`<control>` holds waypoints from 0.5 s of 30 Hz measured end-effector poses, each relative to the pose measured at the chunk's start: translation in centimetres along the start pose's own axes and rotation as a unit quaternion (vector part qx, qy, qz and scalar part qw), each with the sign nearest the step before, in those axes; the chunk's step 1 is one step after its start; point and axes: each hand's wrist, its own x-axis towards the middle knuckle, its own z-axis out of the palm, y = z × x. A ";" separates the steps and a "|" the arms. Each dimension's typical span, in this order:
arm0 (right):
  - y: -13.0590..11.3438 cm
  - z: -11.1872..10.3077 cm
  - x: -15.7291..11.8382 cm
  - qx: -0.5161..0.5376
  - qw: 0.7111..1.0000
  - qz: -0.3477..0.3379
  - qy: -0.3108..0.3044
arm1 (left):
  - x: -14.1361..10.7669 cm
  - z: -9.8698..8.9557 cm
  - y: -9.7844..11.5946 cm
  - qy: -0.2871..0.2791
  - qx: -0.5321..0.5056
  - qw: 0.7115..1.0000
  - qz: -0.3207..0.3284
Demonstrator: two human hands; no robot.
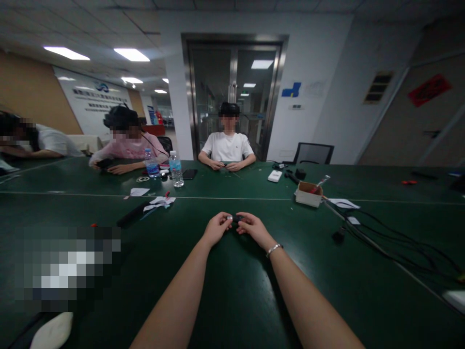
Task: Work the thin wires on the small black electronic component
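Above the green tabletop, in the middle of the head view, my two hands meet fingertip to fingertip around a small black-and-silver object (236, 218). My left hand (217, 228) pinches its silver end between thumb and fingers. From the other side, my right hand (255, 229) grips the black end, with a silver bracelet (274, 249) on the wrist. The object is too small and too covered by fingers to tell its kind, or whether it is one piece or two.
A small open box (308, 195) stands right of my hands, near black cables (392, 242). Water bottles (176, 169), papers (160, 202) and a black phone-like slab (190, 174) lie left. A person in a white shirt (228, 145) sits opposite; others sit at the left.
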 end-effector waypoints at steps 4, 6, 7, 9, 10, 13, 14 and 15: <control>0.0 0.0 -0.1 0.001 1.000 0.007 0.014 | 0.1 -0.1 0.0 -0.004 0.001 1.000 -0.002; 0.0 0.1 -0.1 -0.006 1.000 0.016 0.022 | 0.1 -0.1 -0.1 -0.006 0.007 1.000 -0.001; 0.0 0.2 0.0 -0.012 0.999 0.020 0.026 | 0.2 -0.2 -0.2 -0.007 0.012 1.000 -0.002; 0.1 0.3 0.1 -0.026 0.999 0.019 0.034 | 0.2 -0.2 -0.3 -0.009 0.019 1.000 -0.003; 0.2 0.3 0.2 -0.031 0.999 0.014 0.037 | 0.3 -0.2 -0.3 -0.008 0.022 1.000 -0.003; 0.6 0.4 0.3 -0.037 0.998 -0.002 0.041 | 0.4 -0.3 -0.5 -0.010 0.031 0.999 -0.001; 0.7 0.4 0.4 -0.040 0.998 -0.006 0.041 | 0.4 -0.3 -0.5 -0.009 0.034 0.999 -0.003; 0.8 0.5 0.4 -0.044 0.998 -0.009 0.040 | 0.4 -0.3 -0.5 -0.007 0.036 0.999 -0.005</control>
